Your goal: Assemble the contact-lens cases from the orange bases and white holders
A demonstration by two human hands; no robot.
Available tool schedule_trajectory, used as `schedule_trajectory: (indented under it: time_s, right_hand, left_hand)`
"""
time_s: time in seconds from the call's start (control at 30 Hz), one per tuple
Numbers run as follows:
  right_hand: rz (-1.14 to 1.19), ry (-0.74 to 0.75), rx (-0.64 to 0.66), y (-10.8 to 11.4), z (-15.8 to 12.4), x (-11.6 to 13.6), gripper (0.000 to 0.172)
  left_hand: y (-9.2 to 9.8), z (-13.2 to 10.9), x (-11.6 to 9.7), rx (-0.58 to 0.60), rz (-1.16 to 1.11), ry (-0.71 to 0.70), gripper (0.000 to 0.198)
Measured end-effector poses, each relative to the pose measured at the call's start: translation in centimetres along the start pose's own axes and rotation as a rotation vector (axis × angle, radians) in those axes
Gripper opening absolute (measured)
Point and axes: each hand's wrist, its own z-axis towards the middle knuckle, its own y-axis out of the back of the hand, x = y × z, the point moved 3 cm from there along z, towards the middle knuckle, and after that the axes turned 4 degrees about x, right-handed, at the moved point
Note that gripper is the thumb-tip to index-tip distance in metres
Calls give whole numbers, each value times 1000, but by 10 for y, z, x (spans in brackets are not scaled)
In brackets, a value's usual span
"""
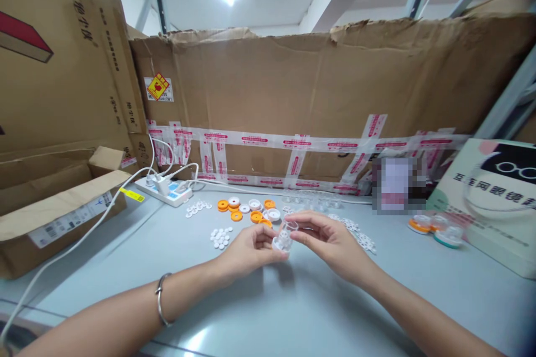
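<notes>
Between my two hands, just above the grey table [259, 312], is a small clear plastic cup-like piece [285, 237] with a whitish base, tilted a little. My left hand [255, 248] is closed on its lower part, thumb in front. The fingers of my right hand [329, 240] pinch its upper rim from the right side. Behind my hands lie orange and white round caps [256, 216]. Left of them are a cluster of white discs [220, 237] and some small clear-white pieces [198, 209]. Small white pieces with dark holes [364, 241] spread out beyond my right hand.
Clear plastic cups [312, 199] line the back by a large cardboard box [268, 89]. A power strip [165, 189] with cables stands at the back left, beside an open carton [62, 206]. At right are capped clear pieces [448, 236] and a pale green box [486, 206].
</notes>
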Motion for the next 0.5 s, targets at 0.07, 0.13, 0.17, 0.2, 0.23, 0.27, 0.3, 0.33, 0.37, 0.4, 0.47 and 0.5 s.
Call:
schedule_trajectory:
  time_s: [0.07,0.13,0.17,0.2,0.23,0.27,0.3,0.33,0.37,0.4,0.47,0.5]
  right_hand:
    - [-9,-15,13,-1,0,1,21]
    - [-14,-29,16,-3,-1,1,22]
    - [-12,-34,18,-3,-1,1,22]
    - [-8,-38,21,-4,-1,1,23]
    - [-3,-40,24,-4,-1,2,23]
    - [1,-41,27,-4,-2,1,23]
    - [4,-42,28,-5,-2,1,23]
    - [4,-44,32,-5,-2,1,23]
    - [4,-46,34,-5,-2,1,23]
    - [7,-48,36,-5,-2,1,23]
    - [16,-51,37,-5,-3,0,23]
    - [17,-50,35,-5,-3,0,22]
  left_hand:
    - [0,-1,-1,12,5,-12,37]
    - [-1,-1,-1,20,12,-15,37]
    - [-1,-2,-2,23,15,-16,37]
    - [-1,-1,-2,24,17,-17,38]
    - [-1,-1,-3,24,18,-18,38]
    - [-1,-1,-3,24,18,-22,38]
    - [-1,-1,-3,24,18,-27,38]
    - [-1,-1,-4,23,18,-32,38]
    - [-1,-1,-4,24,17,-37,38]
    - [-1,-1,-4,25,16,-40,38]
    - [-1,-1,-4,24,13,-43,39]
    - [-2,-1,-5,20,13,-41,39]
